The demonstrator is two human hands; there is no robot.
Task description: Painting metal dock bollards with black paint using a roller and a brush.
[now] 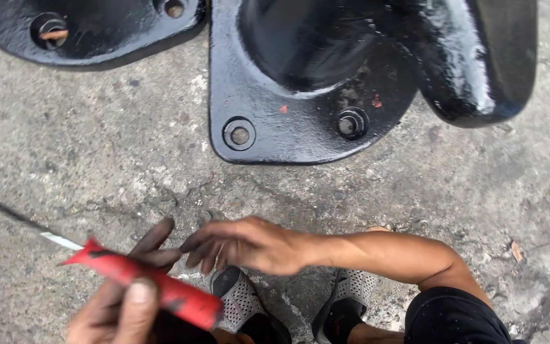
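My left hand (119, 302) at the bottom left grips a red tube (154, 286) that is squeezed flat and smeared with black grime; its crimped end points up and left. My right hand (246, 245) reaches across from the right, palm down, its grimy fingertips hanging just right of the left fingers and above the tube. It holds nothing. A thin dark rod with a white tip (52, 237) runs behind the tube's end towards the left edge.
A glossy black metal base plate (268, 143) with two bolts (239, 134) stands on the cracked concrete ground ahead, under a bulky black casting (459, 57). Another black bolted plate (97, 38) lies at top left. My feet in grey perforated shoes (240, 299) are below.
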